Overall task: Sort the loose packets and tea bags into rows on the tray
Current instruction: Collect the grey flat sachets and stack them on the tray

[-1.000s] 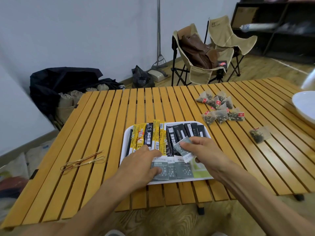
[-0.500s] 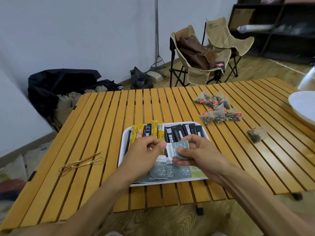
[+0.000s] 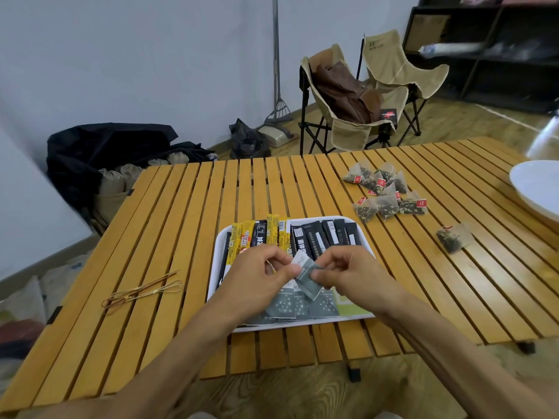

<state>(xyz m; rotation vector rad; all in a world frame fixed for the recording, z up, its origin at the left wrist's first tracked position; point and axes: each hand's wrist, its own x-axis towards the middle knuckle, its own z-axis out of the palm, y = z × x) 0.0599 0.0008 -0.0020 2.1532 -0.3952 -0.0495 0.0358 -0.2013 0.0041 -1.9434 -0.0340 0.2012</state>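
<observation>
1. While both hands hover above the near half of the white tray [image 3: 219, 252], the left hand [image 3: 257, 276] and right hand [image 3: 351, 275] each pinch one grey packet [image 3: 307, 278] between them, fingers [image 3: 292, 269] curled onto its edges.
2. Directly under the fingers: row of grey starred packets [image 3: 302, 308] lying flat along the tray's near edge.
3. Just beyond the fingers: yellow stick packets [image 3: 242, 238] on the left, black stick packets [image 3: 325, 234] on the right, lined up side by side.
4. Left of the fingers, on the slatted desk [image 3: 169, 222]: thin looped picks [image 3: 142, 293].
5. Far right of the fingers: cluster of pyramid tea bags [image 3: 384, 193], one separate tea bag [image 3: 453, 238] nearer, white bowl [image 3: 538, 189] at the desk edge.
</observation>
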